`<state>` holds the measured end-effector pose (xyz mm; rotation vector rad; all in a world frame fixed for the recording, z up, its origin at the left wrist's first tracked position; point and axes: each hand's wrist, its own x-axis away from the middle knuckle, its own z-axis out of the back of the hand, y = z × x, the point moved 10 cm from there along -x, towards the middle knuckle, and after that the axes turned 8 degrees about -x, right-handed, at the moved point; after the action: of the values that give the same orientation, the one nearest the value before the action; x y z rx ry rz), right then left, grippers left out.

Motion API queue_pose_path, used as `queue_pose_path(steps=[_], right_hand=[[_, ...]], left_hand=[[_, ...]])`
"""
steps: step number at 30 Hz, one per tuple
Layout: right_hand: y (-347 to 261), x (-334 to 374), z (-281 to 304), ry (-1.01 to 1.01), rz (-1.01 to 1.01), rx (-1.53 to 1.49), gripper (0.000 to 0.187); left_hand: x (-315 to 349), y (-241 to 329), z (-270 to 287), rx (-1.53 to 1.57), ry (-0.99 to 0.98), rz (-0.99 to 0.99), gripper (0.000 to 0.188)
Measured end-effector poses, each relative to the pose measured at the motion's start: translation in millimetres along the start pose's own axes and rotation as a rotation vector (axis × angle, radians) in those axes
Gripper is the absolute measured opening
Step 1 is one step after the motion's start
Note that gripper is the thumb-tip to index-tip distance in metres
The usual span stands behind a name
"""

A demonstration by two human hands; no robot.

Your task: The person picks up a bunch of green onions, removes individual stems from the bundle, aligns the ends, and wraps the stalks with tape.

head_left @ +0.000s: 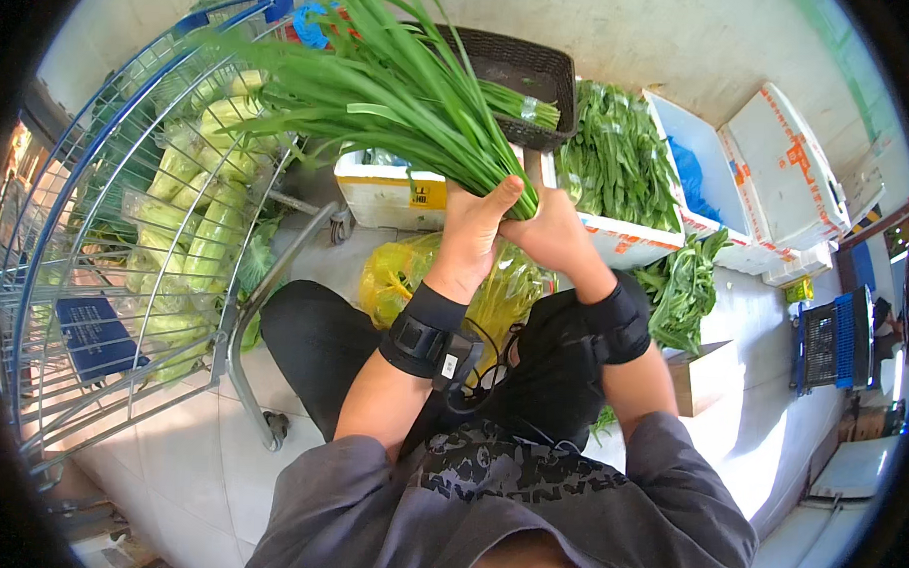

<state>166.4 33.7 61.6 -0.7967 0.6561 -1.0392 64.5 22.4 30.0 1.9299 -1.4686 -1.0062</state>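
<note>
My left hand (469, 227) and my right hand (556, 230) are side by side, both closed around the stem end of a bunch of garlic chives (435, 118). Long, flat green leaves fan out from my hands up and to the left. Some leaf tips are blurred, and my fingers partly hide the stem ends. Below my hands, between my knees, lies a yellow plastic bag (390, 272) with greens in it. Just beyond the bunch, a dark woven basket (559, 77) holds another tied bundle of green stems (526, 106).
On the left stands a wire shopping cart (138, 303) with wrapped pale-green vegetables (212, 215). A foam box (626, 245) of leafy greens (619, 155) sits ahead right, beside an open foam box (680, 122) with blue plastic. Loose greens (687, 287) and a cardboard box (701, 378) are at right.
</note>
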Motion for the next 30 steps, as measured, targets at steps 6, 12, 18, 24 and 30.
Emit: queue_pose_path(steps=[6, 12, 18, 24, 30], right_hand=[[37.3, 25.2, -34.3, 0.054, -0.068, -0.356, 0.039], [45.1, 32.8, -38.6, 0.101, -0.156, -0.205, 0.038], [74.6, 34.0, -47.7, -0.090, -0.408, 0.125, 0.039], [96.8, 38.8, -45.9, -0.041, -0.379, 0.201, 0.038], [80.2, 39.4, -37.9, -0.040, -0.357, 0.269, 0.045]], left_hand=[[12.6, -6.4, 10.0, -0.255, 0.010, 0.092, 0.060], [16.5, -35.2, 20.7, -0.221, 0.068, 0.231, 0.040], [28.0, -96.0, 53.5, 0.199, 0.231, 0.499, 0.031], [33.9, -109.7, 42.2, 0.208, 0.146, 0.561, 0.044], [33.2, -97.5, 34.1, 0.166, 0.082, 0.457, 0.045]])
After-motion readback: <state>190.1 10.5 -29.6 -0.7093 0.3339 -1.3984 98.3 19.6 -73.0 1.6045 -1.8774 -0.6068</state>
